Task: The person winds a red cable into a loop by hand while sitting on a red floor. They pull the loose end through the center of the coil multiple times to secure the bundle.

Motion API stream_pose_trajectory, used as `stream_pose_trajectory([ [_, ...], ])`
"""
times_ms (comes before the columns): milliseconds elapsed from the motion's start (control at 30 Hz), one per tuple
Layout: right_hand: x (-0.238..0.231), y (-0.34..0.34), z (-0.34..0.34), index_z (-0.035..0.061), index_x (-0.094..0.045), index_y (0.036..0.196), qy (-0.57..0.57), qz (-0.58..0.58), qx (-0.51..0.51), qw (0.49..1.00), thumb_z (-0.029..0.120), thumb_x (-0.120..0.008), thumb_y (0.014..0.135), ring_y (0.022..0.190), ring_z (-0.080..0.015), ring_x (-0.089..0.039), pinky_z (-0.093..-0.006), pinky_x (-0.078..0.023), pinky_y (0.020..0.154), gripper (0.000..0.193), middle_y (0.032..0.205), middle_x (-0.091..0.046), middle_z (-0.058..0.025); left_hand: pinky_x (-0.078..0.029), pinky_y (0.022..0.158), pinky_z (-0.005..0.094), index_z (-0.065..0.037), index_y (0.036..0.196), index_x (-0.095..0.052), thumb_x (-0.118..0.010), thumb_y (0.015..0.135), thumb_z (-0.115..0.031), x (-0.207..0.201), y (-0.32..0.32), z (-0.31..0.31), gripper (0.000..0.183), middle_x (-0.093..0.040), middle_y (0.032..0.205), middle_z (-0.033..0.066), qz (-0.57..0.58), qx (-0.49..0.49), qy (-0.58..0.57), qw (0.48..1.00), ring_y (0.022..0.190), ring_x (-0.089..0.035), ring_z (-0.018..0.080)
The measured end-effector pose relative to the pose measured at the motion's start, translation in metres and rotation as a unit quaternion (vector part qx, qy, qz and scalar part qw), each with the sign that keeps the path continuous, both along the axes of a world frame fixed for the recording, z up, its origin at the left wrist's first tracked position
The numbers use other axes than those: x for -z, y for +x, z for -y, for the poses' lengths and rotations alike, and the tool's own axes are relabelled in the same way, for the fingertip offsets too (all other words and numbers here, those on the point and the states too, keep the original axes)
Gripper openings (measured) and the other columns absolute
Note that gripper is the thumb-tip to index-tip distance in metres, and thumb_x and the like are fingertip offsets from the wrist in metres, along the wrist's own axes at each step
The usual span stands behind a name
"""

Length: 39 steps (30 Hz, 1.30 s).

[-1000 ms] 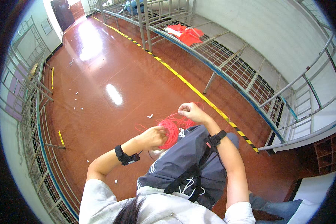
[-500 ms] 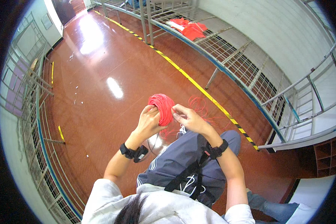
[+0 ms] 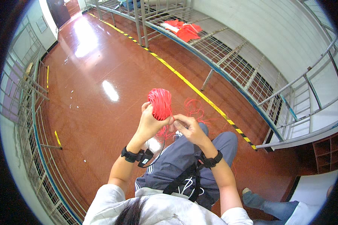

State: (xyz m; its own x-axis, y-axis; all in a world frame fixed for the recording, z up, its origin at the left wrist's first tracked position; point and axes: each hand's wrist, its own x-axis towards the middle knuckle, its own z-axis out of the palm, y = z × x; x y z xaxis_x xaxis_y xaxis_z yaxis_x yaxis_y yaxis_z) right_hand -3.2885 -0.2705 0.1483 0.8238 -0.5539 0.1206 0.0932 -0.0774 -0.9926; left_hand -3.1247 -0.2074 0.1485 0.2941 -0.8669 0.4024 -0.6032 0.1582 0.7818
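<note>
The red-brown floor (image 3: pixel 71 123) fills most of the frame. A metal bed frame (image 3: pixel 215 68) with a blue-edged rail spans the upper right, and a second bed frame (image 3: pixel 38 146) curves down the left edge. The wearer's grey trousers (image 3: pixel 165 168) occupy the lower centre; another person's denim leg (image 3: pixel 272 210) shows at the lower right. Yellow-and-black tape (image 3: pixel 191 86) runs diagonally from the upper left to the right of centre. Orange-red cloth (image 3: pixel 187 33) lies on the right-hand bed frame, at the upper centre. Mid-frame, the left hand (image 3: pixel 149 122) grips a coil of red cord (image 3: pixel 160 103), while the right hand (image 3: pixel 191 129) pinches a red strand (image 3: pixel 173 117) at the coil's lower right. Loose red loops (image 3: pixel 194 107) spread just right of the coil. Each wrist wears a black band (image 3: pixel 211 161). Tiny white scraps (image 3: pixel 77 107) dot the floor, left of centre.
</note>
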Motion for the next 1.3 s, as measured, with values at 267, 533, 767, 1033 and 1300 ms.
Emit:
stream_pose_trajectory([
  [267, 0.002, 0.0, 0.003, 0.0016, -0.049, 0.093, 0.0, -0.029, 0.068, 0.997, 0.013, -0.045, 0.091, 0.064, -0.0076, -0.047, -0.0222, -0.039, 0.06, 0.012, 0.069, -0.048, 0.0001, -0.045, 0.083, 0.0281, -0.003, 0.107, -0.052, -0.066, 0.072, -0.001, 0.03, -0.002, 0.01, 0.038, -0.058, 0.101, 0.0056, -0.387, 0.249, 0.16, 0.873, 0.095, -0.053, 0.0108],
  [533, 0.012, 0.012, -0.02, 0.0001, -0.054, 0.095, -0.171, -0.044, 0.189, 0.966, 0.019, -0.05, 0.089, 0.065, -0.0221, -0.062, -0.0304, -0.046, 0.058, 0.02, 0.074, -0.061, -0.0149, -0.043, 0.082, 0.0274, 0.001, 0.109, -0.054, -0.053, 0.086, -0.021, 0.027, -0.012, 0.003, 0.033, -0.059, 0.105, 0.0072, -0.593, 0.174, 0.054, 0.784, 0.091, -0.056, 0.013],
  [767, 0.053, 0.019, -0.018, -0.0008, -0.057, 0.09, -0.183, -0.07, 0.146, 0.97, 0.023, -0.049, 0.089, 0.076, -0.0285, -0.061, -0.0333, -0.046, 0.066, 0.025, 0.082, -0.061, -0.017, -0.042, 0.089, 0.0328, 0.0, 0.11, -0.052, -0.054, 0.088, -0.025, 0.034, 0.0, 0.006, 0.034, -0.059, 0.107, 0.0097, -0.656, 0.096, 0.0, 0.749, 0.098, -0.055, 0.0171],
  [1033, 0.102, 0.002, 0.02, 0.0058, -0.057, 0.088, -0.307, -0.184, -0.037, 0.933, 0.021, -0.051, 0.085, 0.081, -0.0318, -0.057, -0.0393, -0.045, 0.069, 0.017, 0.081, -0.059, -0.0143, -0.043, 0.086, 0.0344, 0.0, 0.102, -0.054, -0.054, 0.084, -0.016, 0.032, 0.02, -0.011, 0.025, -0.061, 0.091, 0.0091, -0.785, 0.153, 0.016, 0.6, 0.089, -0.057, 0.0197],
  [1300, 0.119, 0.002, 0.037, 0.0035, -0.057, 0.088, -0.433, -0.181, -0.146, 0.871, 0.016, -0.054, 0.08, 0.073, -0.0335, -0.058, -0.0416, -0.046, 0.064, 0.015, 0.079, -0.058, -0.0166, -0.046, 0.077, 0.0319, 0.004, 0.085, -0.056, -0.054, 0.074, -0.011, 0.041, 0.038, -0.04, 0.019, -0.059, 0.073, 0.0101, -0.751, 0.194, 0.063, 0.628, 0.077, -0.058, 0.0209],
])
